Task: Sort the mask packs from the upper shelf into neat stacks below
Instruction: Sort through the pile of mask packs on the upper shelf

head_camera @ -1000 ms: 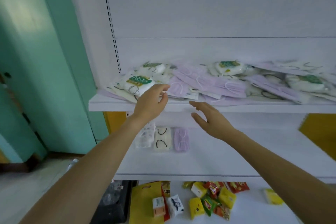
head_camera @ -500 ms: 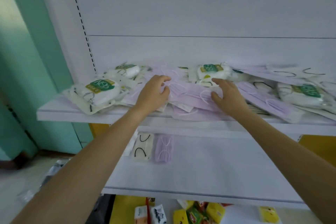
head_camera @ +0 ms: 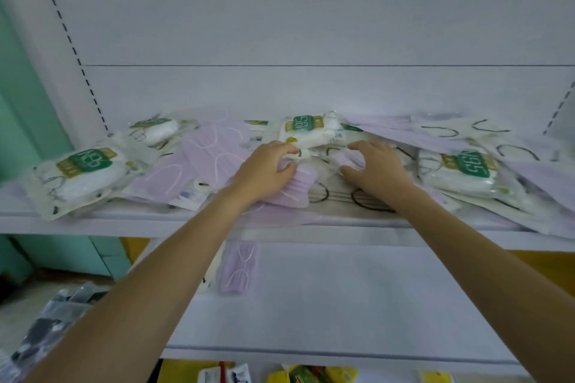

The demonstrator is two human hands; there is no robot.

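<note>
Mask packs (head_camera: 214, 149) lie in a loose, overlapping heap along the white metal upper shelf (head_camera: 93, 224), which crosses the middle of the frame. A teal wall (head_camera: 18, 102) fills the far left, with dark plastic-wrapped goods (head_camera: 46, 329) blurred in the lower left corner. At the left end of the heap a puffy white pack with a green and gold label (head_camera: 84, 171) hangs slightly over the shelf's front edge. Flat lilac packs with white ear loops spread from there toward the centre. The left hand (head_camera: 264, 171) reaches up from the lower left, and its grip is curled, thumb and forefinger pinching the top edge of a lilac pleated pack (head_camera: 295, 190) near the front of the shelf. Just behind both hands, at upper centre, sits another white pack with a green label (head_camera: 306, 130). A cream pack with black ear loops (head_camera: 342, 199) lies flat between the two wrists. The right hand (head_camera: 376, 171) comes in from the lower right, its grip bent over a small lilac pack (head_camera: 351, 162), fingers on top and thumb against the near edge. Further right rests a third white green-labelled pack (head_camera: 466, 171), with more cream and lilac packs around and behind it. On the white lower shelf (head_camera: 342, 289), left of centre, a single lilac pack (head_camera: 239, 267) lies flat just beside a cream one (head_camera: 210, 277) that the left forearm partly hides. Yellow snack packets (head_camera: 311, 376) show along the bottom edge.
</note>
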